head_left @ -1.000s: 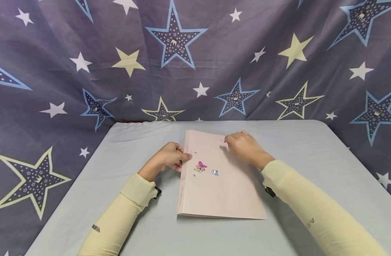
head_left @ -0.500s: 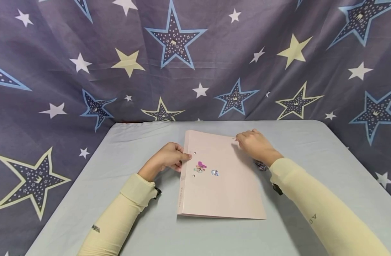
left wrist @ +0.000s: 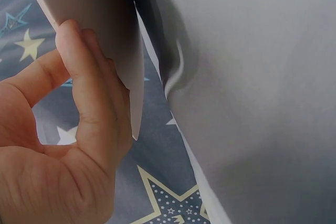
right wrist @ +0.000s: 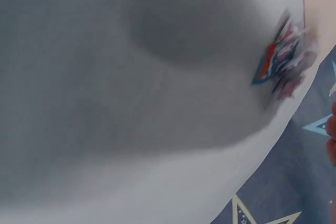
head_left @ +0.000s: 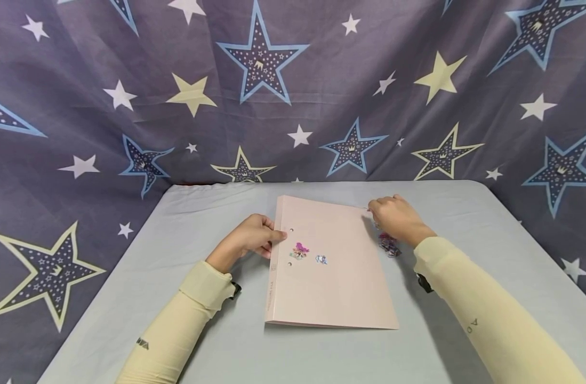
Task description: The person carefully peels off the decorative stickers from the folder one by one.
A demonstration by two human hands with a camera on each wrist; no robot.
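Note:
In the head view a pale pink file folder [head_left: 338,288] lies on the table, its spine to the left. My left hand [head_left: 256,234] grips that spine, thumb on the cover; the left wrist view has its curled fingers [left wrist: 92,93] against the folder [left wrist: 105,3]. A colourful sticker [head_left: 299,250] and a small bluish sticker [head_left: 321,259] are on the cover. Just past the folder's upper right corner, my right hand [head_left: 398,218] pinches a tiny sticker [head_left: 368,209], its print too small to make out. Beneath that hand is a pile of loose stickers [head_left: 390,245], blurred in the right wrist view.
A pale grey cloth [head_left: 216,341] covers the table [head_left: 465,202]. Behind it and along both sides hangs a dark curtain [head_left: 149,64] printed with stars. Two metal rivets [head_left: 290,264] show near the folder's spine.
My right hand has moved right, from above the cover to beyond its upper right corner, carrying the tiny sticker. The sticker pile has come into sight. My left hand has stayed put.

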